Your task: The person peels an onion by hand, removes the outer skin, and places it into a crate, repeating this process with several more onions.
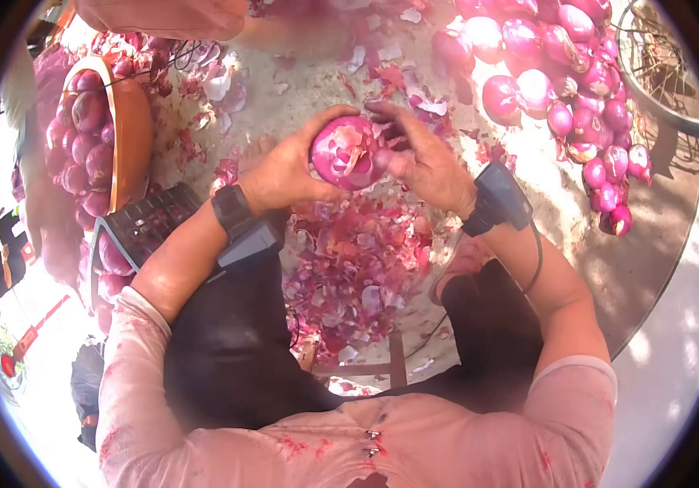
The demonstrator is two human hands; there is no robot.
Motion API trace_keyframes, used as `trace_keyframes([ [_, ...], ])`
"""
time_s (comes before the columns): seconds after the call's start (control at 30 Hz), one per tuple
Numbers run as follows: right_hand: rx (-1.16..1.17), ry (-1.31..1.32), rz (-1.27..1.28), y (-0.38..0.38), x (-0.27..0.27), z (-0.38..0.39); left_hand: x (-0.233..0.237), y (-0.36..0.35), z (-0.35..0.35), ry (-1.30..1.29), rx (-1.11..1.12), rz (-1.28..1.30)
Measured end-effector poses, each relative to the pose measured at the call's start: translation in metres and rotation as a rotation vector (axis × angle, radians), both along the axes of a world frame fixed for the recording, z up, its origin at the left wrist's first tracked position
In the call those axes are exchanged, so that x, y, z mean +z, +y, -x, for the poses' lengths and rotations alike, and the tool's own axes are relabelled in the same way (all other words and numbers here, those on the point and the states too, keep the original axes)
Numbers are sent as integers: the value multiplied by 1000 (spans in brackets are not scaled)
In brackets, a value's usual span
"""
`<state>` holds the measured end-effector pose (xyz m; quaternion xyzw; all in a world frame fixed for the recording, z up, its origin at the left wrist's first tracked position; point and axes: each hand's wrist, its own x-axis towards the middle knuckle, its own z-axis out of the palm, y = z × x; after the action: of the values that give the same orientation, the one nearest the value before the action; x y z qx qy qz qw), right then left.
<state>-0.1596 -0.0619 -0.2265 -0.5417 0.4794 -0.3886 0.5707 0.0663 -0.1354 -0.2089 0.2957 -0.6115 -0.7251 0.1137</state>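
A large red onion (341,153) with torn, papery skin on its face is held up at the middle of the head view. My left hand (288,169) wraps round its left side, thumb below and fingers above. On the right side, my right hand (422,159) has its fingers curled at the onion's edge, touching or almost touching the loose skin. Below the hands, a heap of peeled onion skins (357,276) lies on the ground between my legs.
An orange tub (134,138) of onions stands at the left, beside a dark crate (150,224). Many red onions (585,122) lie at the upper right, near a wire-spoked wheel (666,65). Part of another person (162,16) shows at the top left.
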Motion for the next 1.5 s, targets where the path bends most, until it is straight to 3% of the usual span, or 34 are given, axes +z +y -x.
trace_keyframes([
  [0.03, 17, 289, 217, -1, 7, 5, 1, -1, 0, -59, -9, 25],
  [0.07, -60, 290, 287, -2, 10, 1, 1, -2, 1, -115, -15, 50],
  [0.17, 74, 356, 175, -6, 23, -3, -5, 0, 5, -53, -7, -7],
  [0.27, -18, 276, 163, -5, 16, -10, -3, 0, 4, -106, -79, 110],
  [0.5, -67, 242, 125, -5, 8, -14, -1, 2, 6, -268, -72, 109],
  [0.57, -57, 270, 118, -7, 12, -16, -9, 1, 4, -328, -77, 302],
  [0.73, -53, 301, 140, -8, -8, -19, -7, 1, 2, -340, -135, 505],
  [0.8, -75, 237, 85, -9, -15, -19, -5, 0, 2, -352, -172, 549],
  [0.83, -75, 238, 83, -10, -20, -16, -4, -1, 2, -353, -165, 449],
  [0.93, -283, 40, -395, -17, -43, 6, -6, -4, -4, -317, -131, 259],
  [0.97, -293, 47, -391, -20, -54, 15, -8, -8, -6, -273, -112, 173],
  [1.03, 3, 528, -433, -20, -66, 51, -6, -13, -9, -171, -58, -90],
  [1.07, 237, 848, -171, -18, -67, 70, -4, -14, -13, -168, 1, -194],
  [1.13, 72, 994, 3, -2, -66, 92, -10, -16, -21, -161, 113, -192],
  [1.2, -87, 1121, 189, 2, -58, 116, -11, -25, -36, -252, 145, 77],
  [1.23, -60, 1204, 150, -2, -55, 133, -6, -30, -42, -260, 171, 60],
  [1.3, -269, 1305, 224, -4, -54, 156, 6, -38, -59, -258, 257, 25],
  [1.37, -276, 1439, 197, -9, -63, 176, 14, -35, -83, -184, 424, 19],
  [1.43, -87, 1467, -129, -21, -66, 182, 18, -33, -106, -177, 523, 25],
  [1.5, -122, 1496, -125, -29, -105, 196, 29, -26, -131, -226, 576, 79],
])
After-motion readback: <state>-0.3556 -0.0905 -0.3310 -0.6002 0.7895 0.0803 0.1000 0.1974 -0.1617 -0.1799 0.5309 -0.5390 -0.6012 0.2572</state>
